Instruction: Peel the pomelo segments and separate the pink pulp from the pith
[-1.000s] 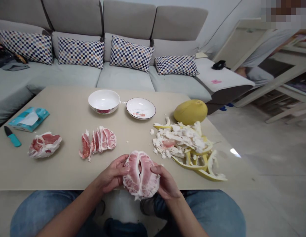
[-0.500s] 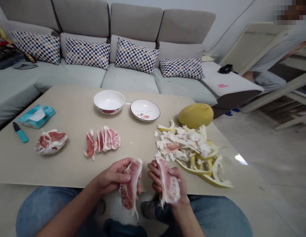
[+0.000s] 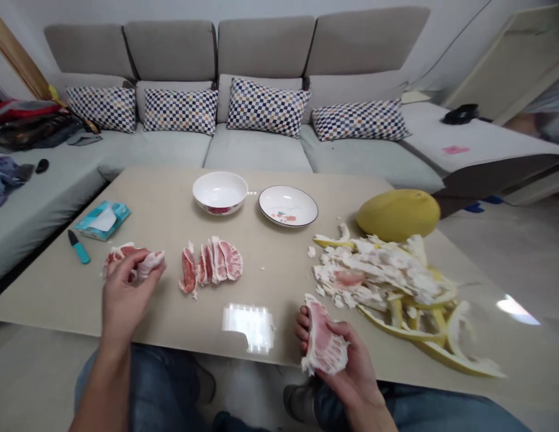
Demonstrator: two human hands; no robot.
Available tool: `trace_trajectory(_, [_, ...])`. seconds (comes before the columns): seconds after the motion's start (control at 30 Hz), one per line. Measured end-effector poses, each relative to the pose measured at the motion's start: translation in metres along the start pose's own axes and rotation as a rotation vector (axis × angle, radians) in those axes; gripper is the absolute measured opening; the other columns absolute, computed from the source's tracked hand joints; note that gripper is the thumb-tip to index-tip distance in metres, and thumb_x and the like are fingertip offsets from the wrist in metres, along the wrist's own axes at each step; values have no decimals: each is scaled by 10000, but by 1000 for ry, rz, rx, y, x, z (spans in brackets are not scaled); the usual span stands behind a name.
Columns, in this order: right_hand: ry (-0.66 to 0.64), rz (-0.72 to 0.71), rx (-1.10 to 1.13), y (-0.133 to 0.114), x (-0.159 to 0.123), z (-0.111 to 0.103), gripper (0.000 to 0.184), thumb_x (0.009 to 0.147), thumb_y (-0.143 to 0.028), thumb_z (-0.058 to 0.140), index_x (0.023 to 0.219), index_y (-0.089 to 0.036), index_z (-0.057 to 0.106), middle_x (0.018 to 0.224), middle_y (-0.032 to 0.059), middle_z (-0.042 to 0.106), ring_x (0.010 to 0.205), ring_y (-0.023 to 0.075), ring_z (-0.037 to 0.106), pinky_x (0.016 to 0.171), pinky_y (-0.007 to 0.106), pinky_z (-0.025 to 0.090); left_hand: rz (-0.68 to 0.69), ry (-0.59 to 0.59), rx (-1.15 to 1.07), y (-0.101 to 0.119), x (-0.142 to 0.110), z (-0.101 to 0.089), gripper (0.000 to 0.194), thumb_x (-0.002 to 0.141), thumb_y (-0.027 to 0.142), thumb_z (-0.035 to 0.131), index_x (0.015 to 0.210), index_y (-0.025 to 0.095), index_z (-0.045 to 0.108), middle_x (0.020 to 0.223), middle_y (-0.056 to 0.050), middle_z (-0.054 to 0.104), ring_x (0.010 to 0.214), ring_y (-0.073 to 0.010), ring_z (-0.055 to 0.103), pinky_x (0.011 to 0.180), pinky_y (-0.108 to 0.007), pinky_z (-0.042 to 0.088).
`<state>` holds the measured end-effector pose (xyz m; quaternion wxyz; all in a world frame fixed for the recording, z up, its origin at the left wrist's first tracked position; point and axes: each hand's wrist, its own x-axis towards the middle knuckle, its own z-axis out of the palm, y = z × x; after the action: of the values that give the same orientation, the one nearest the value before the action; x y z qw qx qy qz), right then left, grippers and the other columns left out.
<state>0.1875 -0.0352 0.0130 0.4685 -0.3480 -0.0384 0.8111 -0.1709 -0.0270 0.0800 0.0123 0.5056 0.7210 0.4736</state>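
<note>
Sofa: long grey fabric sofa [image 3: 256, 150], four checked cushions [image 3: 266, 107] along it.
Counter: glossy beige counter [image 3: 279, 264], bright reflection near front edge.
Peel heap: yellow-and-white fruit peel [image 3: 378, 270], counter's right side; whole yellow fruit [image 3: 396, 214] just behind.
Left hand [image 3: 128, 291]: fingertips pinch pale pink fruit piece [image 3: 149, 263] at counter's left.
Right hand [image 3: 346, 360]: fingers curled round pink-and-white fruit wedge [image 3: 325, 342], front edge.
Dishes: white round bowl [image 3: 220, 189], dark-rimmed white plate [image 3: 289, 206], side by side.
Knife: small, teal-handled [image 3: 79, 248], near blue tissue pack [image 3: 103, 220].
</note>
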Motion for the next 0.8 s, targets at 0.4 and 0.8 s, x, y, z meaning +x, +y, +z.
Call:
trace_trajectory(0.4, [-11,74,-39,27,12,21,206,648,-267,643,838,-192,669,796,50,674,670,210,620,648,389,570,127,-396,367,-27,-5,27,110,844,299,523,850,208,585,855,-57,636,837,-239,592,723,-322,424])
trace_trajectory(0.8, [20,73,-41,28,4,17,209,615,-206,717,819,-161,707,794,45,714,667,193,659,631,315,560,49,-776,439,-55,-8,4,147,762,341,560,751,202,514,752,-44,587,705,-226,570,642,-311,389])
